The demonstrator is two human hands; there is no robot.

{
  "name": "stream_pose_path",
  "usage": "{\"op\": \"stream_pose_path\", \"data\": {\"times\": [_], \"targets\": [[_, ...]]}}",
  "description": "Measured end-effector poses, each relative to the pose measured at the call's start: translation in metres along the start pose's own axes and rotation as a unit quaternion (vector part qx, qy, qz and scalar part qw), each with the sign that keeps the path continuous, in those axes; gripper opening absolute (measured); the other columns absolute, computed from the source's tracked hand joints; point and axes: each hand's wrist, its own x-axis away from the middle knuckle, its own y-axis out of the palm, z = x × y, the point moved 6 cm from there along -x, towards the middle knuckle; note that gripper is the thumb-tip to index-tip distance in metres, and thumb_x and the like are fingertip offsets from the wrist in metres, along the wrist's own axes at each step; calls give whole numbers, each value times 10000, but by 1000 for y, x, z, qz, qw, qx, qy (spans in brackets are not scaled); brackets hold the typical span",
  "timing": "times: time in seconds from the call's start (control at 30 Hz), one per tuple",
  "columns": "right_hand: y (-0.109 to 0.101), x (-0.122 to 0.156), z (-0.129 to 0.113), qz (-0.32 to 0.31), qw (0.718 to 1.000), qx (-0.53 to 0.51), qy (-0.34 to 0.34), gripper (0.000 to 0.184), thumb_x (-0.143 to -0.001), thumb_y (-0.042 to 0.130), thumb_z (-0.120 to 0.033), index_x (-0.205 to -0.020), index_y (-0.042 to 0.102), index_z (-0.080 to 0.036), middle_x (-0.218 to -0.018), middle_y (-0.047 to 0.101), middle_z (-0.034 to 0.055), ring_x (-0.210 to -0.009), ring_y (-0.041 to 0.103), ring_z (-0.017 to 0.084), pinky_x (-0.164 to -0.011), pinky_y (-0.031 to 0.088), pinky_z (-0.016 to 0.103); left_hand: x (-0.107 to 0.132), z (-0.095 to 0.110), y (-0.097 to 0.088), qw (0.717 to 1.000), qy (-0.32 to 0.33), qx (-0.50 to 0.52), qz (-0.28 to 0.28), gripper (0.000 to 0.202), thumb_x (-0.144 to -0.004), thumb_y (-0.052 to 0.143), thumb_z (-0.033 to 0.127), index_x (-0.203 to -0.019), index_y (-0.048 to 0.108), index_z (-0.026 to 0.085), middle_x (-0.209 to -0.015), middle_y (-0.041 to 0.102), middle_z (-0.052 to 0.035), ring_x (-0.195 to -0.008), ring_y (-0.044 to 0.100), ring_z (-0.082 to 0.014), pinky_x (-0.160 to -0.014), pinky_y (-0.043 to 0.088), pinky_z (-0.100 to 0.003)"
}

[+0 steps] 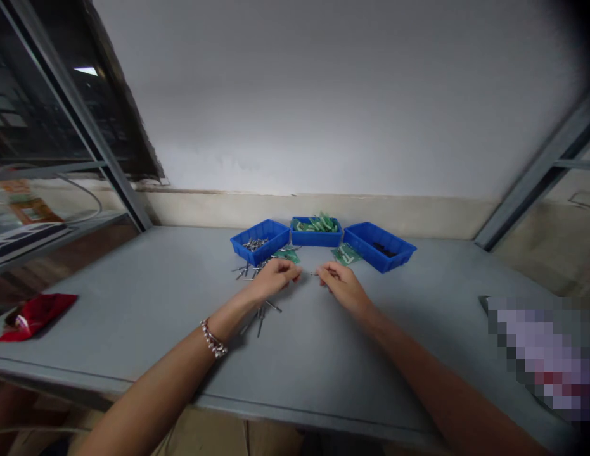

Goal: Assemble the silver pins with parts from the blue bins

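Observation:
Over the middle of the grey table, my left hand [278, 277] is closed, its thumb and fingertips pressed together. Whatever they may pinch is too small to make out. Just to the right, my right hand [339, 283] pinches a small thin metal piece [314, 273] that points toward the left fingertips. Loose slim metal rods [261, 322] lie below and around my left hand, partly hidden by it. One green-and-white packet [289, 254] lies behind the left hand, and another green packet [346, 254] lies behind the right.
Three blue bins stand along the wall: a left bin [236, 246] with small metal parts, a middle bin [316, 239] with green packets, a right bin [403, 255] with dark bits. A red packet [42, 315] lies far left. Metal posts [128, 193] rise at the table's sides.

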Motion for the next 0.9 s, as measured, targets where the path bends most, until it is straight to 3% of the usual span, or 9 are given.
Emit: {"op": "stream_pose_path", "data": {"times": [0.17, 0.4, 0.67, 0.77, 0.9], "targets": [[0, 1, -1, -6, 1000, 18, 1, 245, -769, 414, -332, -587, 464, -177, -537, 426, -30, -489, 392, 96, -475, 279, 230, 0, 0, 1, 1000, -3, 8, -7, 273, -743, 475, 372, -614, 517, 135, -474, 386, 25, -425, 296, -57, -433, 202, -238], [-1, -1, 1, 17, 999, 7, -33, 209, -746, 456, -331, -604, 464, -178, -541, 430, -34, -501, 402, 100, -492, 307, 233, 1, 5, 1, 1000, -14, -2, -7, 289, -761, 451, 363, -601, 516, 130, -457, 386, 26, -440, 303, -66, -461, 226, -247], [-1, -2, 3, 28, 998, -2, -54, 189, -748, 456, -352, -708, 497, -172, -615, 492, -4, -572, 463, 121, -541, 361, 249, 2, 9, -4, 1000, 21, -14, 9, 253, -748, 462, 331, -596, 515, 135, -471, 397, 27, -452, 333, -71, -460, 254, -232], [-4, -3, 6, 47, 998, -6, -42, 213, -749, 451, -377, -773, 511, -174, -632, 509, 7, -574, 479, 128, -503, 361, 241, -1, 9, -20, 995, 56, -38, 71, 233, -748, 453, 324, -626, 530, 141, -490, 429, 24, -466, 348, -74, -467, 270, -219], [-4, -3, 8, 58, 998, -4, -28, 239, -744, 450, -391, -794, 516, -167, -640, 512, 15, -569, 476, 127, -479, 359, 235, 1, 11, -57, 962, 87, -140, 217, 214, -744, 441, 307, -648, 541, 145, -574, 509, 5, -518, 417, -88, -514, 308, -219]]}}
